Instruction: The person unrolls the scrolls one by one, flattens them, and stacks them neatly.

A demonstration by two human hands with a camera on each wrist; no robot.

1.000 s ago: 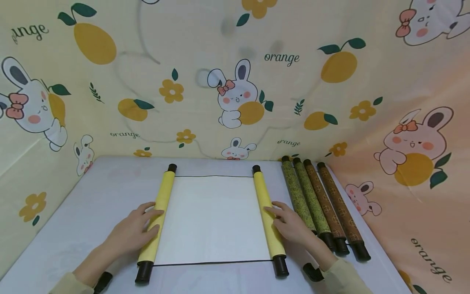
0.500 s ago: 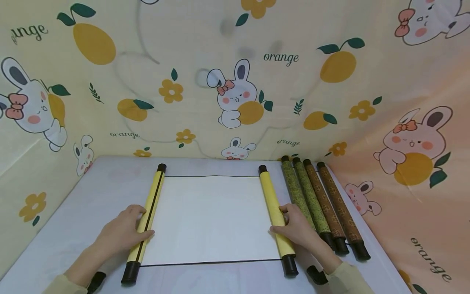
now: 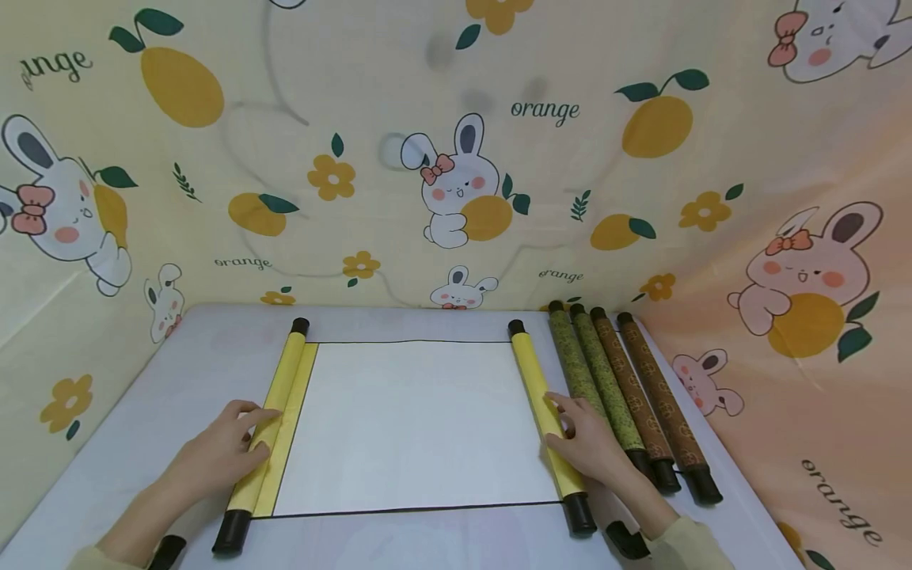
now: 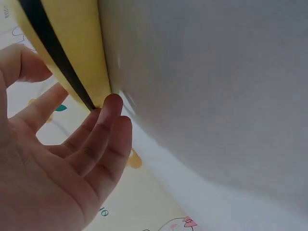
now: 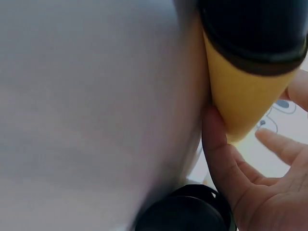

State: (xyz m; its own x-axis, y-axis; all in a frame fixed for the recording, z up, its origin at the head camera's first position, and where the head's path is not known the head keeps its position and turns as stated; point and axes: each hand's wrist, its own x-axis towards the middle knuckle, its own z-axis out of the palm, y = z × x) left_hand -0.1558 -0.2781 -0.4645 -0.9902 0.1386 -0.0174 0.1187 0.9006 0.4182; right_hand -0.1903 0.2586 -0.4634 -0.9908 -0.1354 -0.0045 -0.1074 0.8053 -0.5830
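Observation:
A scroll with blank white paper (image 3: 413, 427) lies partly unrolled on the white table, between two yellow rollers with black end knobs. My left hand (image 3: 214, 447) holds the left roller (image 3: 285, 372), its thumb and fingers against the yellow surface. In the left wrist view, a black stripe runs along the yellow backing (image 4: 82, 38) above my fingers. On the other side, the right roller (image 3: 530, 364) is between the thumb and fingers of my right hand (image 3: 594, 443). The right wrist view has its black knob (image 5: 255, 33) up close.
Beside my right hand lie rolled scrolls, two green (image 3: 606, 372) and two brown (image 3: 659, 396), side by side near the table's right edge. A patterned cloth (image 3: 356, 95) with rabbits and oranges stands behind the white table (image 3: 178, 372).
Both rollers have moved apart, the left one further, and more white paper shows between them. The left roller has turned; a yellow strip now lies flat beside it. Both hands moved outward with them.

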